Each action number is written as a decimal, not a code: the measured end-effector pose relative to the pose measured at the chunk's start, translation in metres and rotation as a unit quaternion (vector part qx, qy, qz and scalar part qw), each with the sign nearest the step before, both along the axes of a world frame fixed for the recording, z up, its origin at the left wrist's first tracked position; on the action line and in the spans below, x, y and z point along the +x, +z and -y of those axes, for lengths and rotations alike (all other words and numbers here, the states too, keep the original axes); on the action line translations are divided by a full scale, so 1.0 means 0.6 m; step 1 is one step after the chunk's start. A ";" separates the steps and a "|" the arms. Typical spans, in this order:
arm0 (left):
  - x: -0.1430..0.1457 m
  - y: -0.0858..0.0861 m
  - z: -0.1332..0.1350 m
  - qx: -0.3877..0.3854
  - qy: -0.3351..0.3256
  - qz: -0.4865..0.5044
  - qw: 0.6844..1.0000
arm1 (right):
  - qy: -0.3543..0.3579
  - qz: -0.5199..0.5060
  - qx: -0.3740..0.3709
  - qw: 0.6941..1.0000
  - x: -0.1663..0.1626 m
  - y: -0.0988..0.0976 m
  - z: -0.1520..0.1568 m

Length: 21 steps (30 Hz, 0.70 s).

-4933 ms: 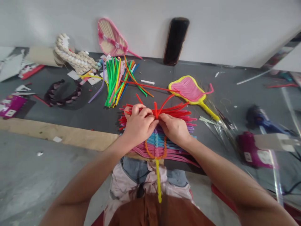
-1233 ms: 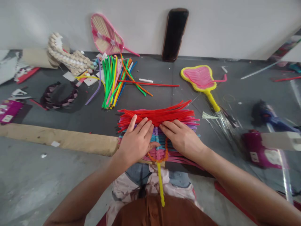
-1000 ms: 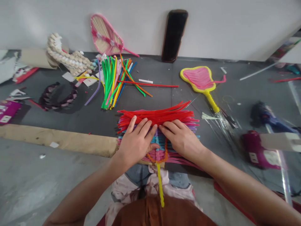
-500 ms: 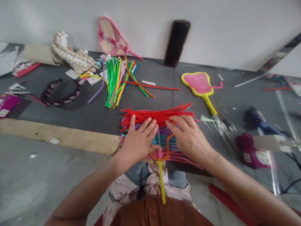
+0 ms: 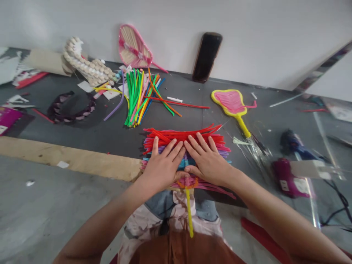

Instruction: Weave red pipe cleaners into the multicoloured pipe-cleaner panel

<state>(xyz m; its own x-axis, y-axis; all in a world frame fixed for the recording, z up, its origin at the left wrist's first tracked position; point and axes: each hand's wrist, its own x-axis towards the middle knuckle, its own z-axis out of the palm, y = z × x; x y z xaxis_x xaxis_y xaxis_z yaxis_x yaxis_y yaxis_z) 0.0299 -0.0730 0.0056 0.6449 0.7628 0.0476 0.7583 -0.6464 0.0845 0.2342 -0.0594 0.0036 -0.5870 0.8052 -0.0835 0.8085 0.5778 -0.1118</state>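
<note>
Rows of pipe cleaners in red, purple, blue and pink lie side by side at the table's near edge. Flat across them rests my left hand (image 5: 165, 161), open, its fingertips on the red pipe cleaners (image 5: 187, 135). My right hand (image 5: 207, 159) presses beside it, fingers spread, touching the same red row. Between my thumbs a central stem shows in part, and its yellow end (image 5: 189, 214) sticks out toward my lap. An orange twisted pipe cleaner (image 5: 194, 183) curves under my thumbs, mostly covered.
Beyond my hands lies a bundle of loose coloured pipe cleaners (image 5: 134, 97). A yellow-and-pink fan (image 5: 229, 102) is to the right, near a blue glue gun (image 5: 295, 145). A phone (image 5: 206, 57) and a pink fan (image 5: 134, 47) lean on the wall. A dark headband (image 5: 73, 108) sits left.
My right hand has gone from curled fingers at the red row's right side to lying flat, closer to my left hand. The left hand stays in place.
</note>
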 end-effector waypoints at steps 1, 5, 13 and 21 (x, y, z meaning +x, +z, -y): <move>0.000 -0.001 0.001 0.000 0.000 -0.003 1.000 | 0.001 -0.001 -0.002 1.000 0.001 -0.002 0.001; -0.005 -0.001 0.000 -0.003 -0.006 -0.017 1.000 | 0.001 -0.008 -0.001 1.000 0.001 -0.011 0.004; -0.028 0.054 -0.010 0.053 0.057 -0.043 0.996 | -0.017 -0.037 0.030 0.999 -0.003 -0.020 0.008; 0.032 0.057 -0.013 0.087 -0.020 -0.074 0.993 | -0.020 -0.058 0.034 0.998 -0.002 -0.025 0.008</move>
<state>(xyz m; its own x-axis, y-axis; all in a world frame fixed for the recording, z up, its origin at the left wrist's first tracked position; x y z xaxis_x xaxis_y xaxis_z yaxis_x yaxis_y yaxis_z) 0.0493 -0.0650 0.0398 0.6846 0.7246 0.0785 0.7271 -0.6716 -0.1420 0.2332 -0.0644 -0.0114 -0.5570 0.8296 0.0382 0.8149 0.5548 -0.1674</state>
